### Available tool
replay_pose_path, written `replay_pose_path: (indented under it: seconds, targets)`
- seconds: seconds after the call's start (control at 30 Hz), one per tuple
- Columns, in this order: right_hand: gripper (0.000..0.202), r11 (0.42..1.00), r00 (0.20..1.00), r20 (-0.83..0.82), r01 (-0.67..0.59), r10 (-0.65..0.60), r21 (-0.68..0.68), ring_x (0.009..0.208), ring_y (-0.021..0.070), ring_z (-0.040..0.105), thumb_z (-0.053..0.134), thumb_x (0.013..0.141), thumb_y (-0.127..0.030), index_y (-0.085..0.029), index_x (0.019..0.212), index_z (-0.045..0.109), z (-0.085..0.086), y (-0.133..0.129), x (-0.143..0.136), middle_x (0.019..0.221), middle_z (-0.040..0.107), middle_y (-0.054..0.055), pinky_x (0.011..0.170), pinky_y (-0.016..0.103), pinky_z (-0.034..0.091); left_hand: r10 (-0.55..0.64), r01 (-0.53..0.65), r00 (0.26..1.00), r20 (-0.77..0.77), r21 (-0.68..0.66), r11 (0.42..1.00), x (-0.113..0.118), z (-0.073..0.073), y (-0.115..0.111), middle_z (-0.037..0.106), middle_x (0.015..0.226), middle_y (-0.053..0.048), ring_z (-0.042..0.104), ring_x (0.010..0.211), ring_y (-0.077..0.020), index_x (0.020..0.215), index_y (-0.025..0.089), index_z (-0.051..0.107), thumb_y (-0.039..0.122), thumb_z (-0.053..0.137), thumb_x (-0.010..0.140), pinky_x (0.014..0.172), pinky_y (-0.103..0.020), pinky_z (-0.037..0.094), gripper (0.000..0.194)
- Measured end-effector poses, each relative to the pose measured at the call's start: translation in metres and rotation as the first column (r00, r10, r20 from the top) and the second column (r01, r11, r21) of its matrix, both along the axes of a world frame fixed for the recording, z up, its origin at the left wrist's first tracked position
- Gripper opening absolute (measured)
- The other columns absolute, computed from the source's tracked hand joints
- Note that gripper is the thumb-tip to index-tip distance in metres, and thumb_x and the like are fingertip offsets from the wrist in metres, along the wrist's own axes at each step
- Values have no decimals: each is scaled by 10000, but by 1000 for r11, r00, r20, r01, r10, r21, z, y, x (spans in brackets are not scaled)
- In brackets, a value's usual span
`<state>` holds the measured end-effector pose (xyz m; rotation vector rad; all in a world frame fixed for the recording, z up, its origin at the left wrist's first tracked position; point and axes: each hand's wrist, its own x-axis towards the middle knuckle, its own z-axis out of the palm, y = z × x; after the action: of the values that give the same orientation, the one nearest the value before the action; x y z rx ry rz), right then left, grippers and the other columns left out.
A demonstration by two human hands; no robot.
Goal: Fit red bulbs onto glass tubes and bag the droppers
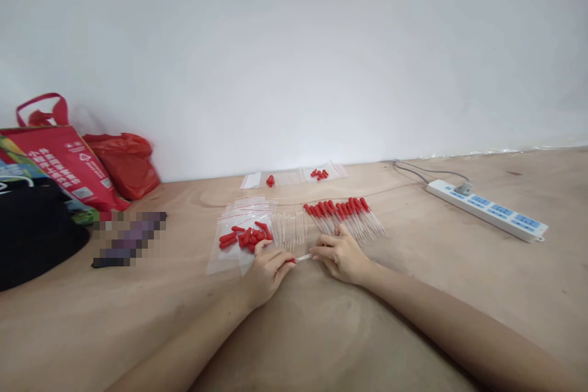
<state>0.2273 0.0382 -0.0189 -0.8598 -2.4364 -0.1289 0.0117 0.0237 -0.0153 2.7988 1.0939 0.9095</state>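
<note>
My left hand (266, 272) pinches a red rubber dropper bulb (291, 261), most of it hidden by the fingers. Between the hands a clear dropper tube (303, 257) runs from the bulb to my right hand (342, 257), whose fingers are closed on it. How far the tube sits inside the bulb I cannot tell. Just beyond my left hand, several loose red bulbs (248, 236) lie on a clear zip bag (225, 257). Bare clear tubes (289, 229) lie in a row beside them. Past my right hand is a row of droppers with red bulbs (344, 209) on their tops.
Near the wall lie more bags with red bulbs (320, 174) and tubes. A white power strip (487, 209) with a plugged-in cord is at the right. On the left are a red shopping bag (68, 159), a red plastic bag (126, 165), a black item (37, 233) and a blurred-out object (131, 240).
</note>
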Motion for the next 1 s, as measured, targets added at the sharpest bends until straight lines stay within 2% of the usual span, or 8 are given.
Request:
replay_pose_path:
  seconds: [0.27, 0.53, 0.7, 0.9, 1.0]
  targets:
    - [250, 1000, 1000, 7, -15, 15, 5, 568, 105, 377, 382, 846, -227, -176, 754, 609, -1, -5, -3, 693, 560, 15, 639, 301, 189, -23, 24, 1000, -16, 37, 999, 2, 4, -3, 638, 699, 22, 571, 628, -116, 771, 185, 517, 194, 385, 865, 853, -358, 267, 163]
    - [267, 999, 999, 33, -25, 26, -42, 570, 103, 395, 360, 841, -211, -160, 680, 567, 0, -7, -10, 673, 550, 16, 635, 295, 196, -40, 39, 996, -81, -15, 999, 3, 5, -5, 628, 718, 7, 565, 656, -121, 795, 190, 514, 199, 378, 854, 896, -370, 272, 149]
    - [258, 998, 999, 46, -4, 7, -60, 573, 101, 415, 365, 842, -198, -161, 661, 546, -1, -6, -14, 669, 556, 11, 646, 290, 199, -40, 41, 995, -92, 3, 999, 3, 6, -4, 625, 707, 0, 559, 652, -123, 791, 186, 520, 192, 356, 859, 893, -377, 279, 178]
    - [236, 997, 991, 116, 73, -69, -37, 632, 111, 465, 417, 846, -245, -170, 706, 592, 10, -8, -19, 696, 576, 19, 657, 300, 201, 12, -9, 998, -59, 58, 998, 0, 5, 2, 635, 739, -6, 564, 694, -138, 812, 190, 541, 198, 350, 874, 869, -377, 286, 201]
    - [171, 993, 984, 148, 108, -101, -42, 707, 139, 497, 476, 807, -235, -178, 717, 610, 18, -8, -15, 711, 592, 28, 656, 303, 207, 67, -67, 998, -2, 108, 992, -4, 4, 3, 636, 852, -34, 564, 802, -166, 945, 199, 536, 210, 401, 856, 882, -383, 278, 162]
